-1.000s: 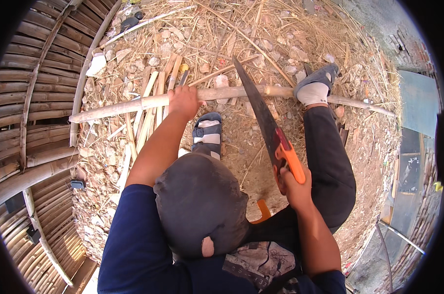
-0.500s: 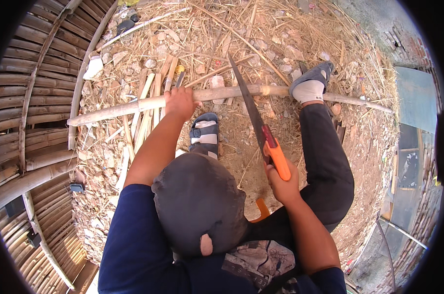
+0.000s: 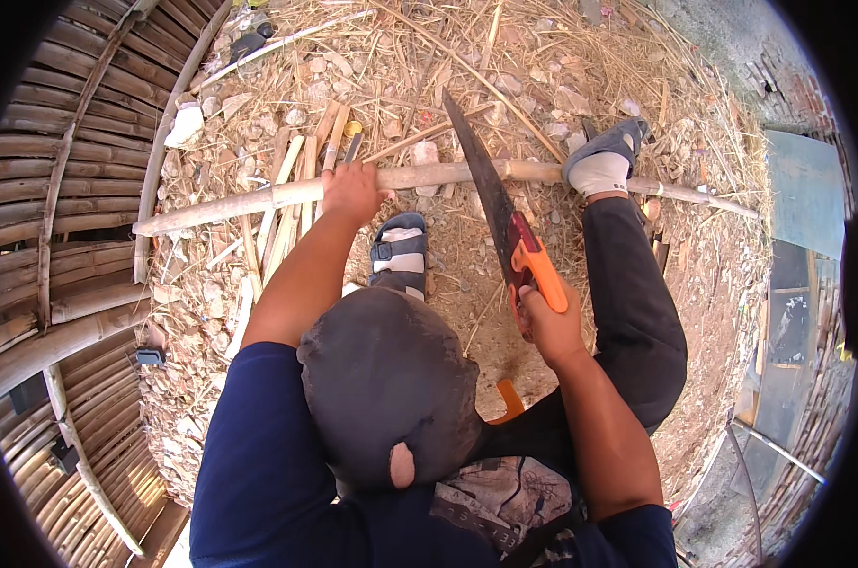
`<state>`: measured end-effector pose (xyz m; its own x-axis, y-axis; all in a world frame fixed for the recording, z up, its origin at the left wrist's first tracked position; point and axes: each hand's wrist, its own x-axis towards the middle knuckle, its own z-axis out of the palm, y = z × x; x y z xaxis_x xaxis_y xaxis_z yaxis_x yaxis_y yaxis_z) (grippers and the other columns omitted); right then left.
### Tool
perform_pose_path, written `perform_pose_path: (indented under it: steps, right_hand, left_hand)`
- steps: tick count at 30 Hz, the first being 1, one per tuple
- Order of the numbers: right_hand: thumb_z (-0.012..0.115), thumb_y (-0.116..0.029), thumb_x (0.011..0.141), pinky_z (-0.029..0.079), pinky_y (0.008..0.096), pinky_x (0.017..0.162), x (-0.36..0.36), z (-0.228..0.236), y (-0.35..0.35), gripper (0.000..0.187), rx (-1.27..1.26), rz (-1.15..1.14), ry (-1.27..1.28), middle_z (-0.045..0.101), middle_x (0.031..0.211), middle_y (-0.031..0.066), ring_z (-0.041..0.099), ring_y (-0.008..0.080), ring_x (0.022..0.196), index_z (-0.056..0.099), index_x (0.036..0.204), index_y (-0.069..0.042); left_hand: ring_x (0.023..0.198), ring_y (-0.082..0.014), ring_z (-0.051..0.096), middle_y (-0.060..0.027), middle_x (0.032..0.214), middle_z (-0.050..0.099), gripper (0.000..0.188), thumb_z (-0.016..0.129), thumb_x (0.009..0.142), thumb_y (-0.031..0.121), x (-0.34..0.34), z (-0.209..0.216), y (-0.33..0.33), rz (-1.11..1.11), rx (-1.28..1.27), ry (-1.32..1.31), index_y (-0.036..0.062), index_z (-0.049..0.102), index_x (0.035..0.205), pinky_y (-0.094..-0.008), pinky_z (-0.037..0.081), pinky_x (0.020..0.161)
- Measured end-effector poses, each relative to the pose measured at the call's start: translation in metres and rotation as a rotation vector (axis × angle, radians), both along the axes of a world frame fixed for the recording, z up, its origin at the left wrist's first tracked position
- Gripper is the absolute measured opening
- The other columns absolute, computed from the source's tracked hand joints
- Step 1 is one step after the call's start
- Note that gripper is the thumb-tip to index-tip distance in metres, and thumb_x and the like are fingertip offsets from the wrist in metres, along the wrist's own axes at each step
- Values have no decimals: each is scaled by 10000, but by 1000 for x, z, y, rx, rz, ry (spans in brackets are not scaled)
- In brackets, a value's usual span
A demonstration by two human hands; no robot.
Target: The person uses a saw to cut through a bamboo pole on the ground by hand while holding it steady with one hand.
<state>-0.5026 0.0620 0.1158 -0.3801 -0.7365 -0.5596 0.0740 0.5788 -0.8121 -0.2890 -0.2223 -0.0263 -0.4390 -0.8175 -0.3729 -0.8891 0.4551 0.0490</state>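
A long pale bamboo pole [image 3: 429, 177] lies crosswise in front of me. My left hand [image 3: 353, 194] grips it left of the middle, fingers wrapped over the top. My right hand [image 3: 550, 322] is closed around the orange handle of a handsaw [image 3: 491, 194]. The saw's dark blade slants up and left across the pole, its tip beyond it; whether the teeth touch the pole I cannot tell. My sandalled right foot [image 3: 604, 163] rests on the pole right of the blade. My left foot [image 3: 399, 251] stands on the near side, behind my dark, torn-clothed knee [image 3: 386, 379].
Several split wood strips [image 3: 287, 199] lie under and beyond the pole on stony, straw-strewn ground. A curved orange piece [image 3: 509, 401] is beside my right leg. A bamboo slat wall [image 3: 79, 170] stands at left, and grey-blue panels [image 3: 803, 194] lean at the right.
The saw and my right hand have shifted slightly right and up, and the blade's side has turned more into view. My left hand keeps its grip on the bamboo pole.
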Motion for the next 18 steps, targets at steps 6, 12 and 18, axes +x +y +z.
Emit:
perform_pose_path:
  steps: [6,12,18]
  right_hand:
    - [564,-32,944,474,247,616,8,56,93,257,-9,1,-9,572,778,-11,531,55,630,652,1175,37]
    - [629,-82,983,449,254,593,-1,-17,10,102,-28,1,51,560,764,-34,521,54,632,635,1051,-6]
    - [589,-59,965,473,237,628,-1,30,91,239,-91,68,26,591,809,-15,539,55,636,640,1181,28]
  left_hand:
    - [1342,-306,511,-116,1372,595,575,606,1002,542,1,0,-3,-4,10,11,88,568,1355,-561,322,1136]
    - [1335,-302,518,-110,1366,599,580,609,1000,544,-2,-9,5,-12,-42,-7,85,563,1351,-554,336,1120]
    - [1339,-290,499,-106,1366,596,603,608,996,567,2,-5,-6,-9,1,3,101,577,1377,-543,318,1135]
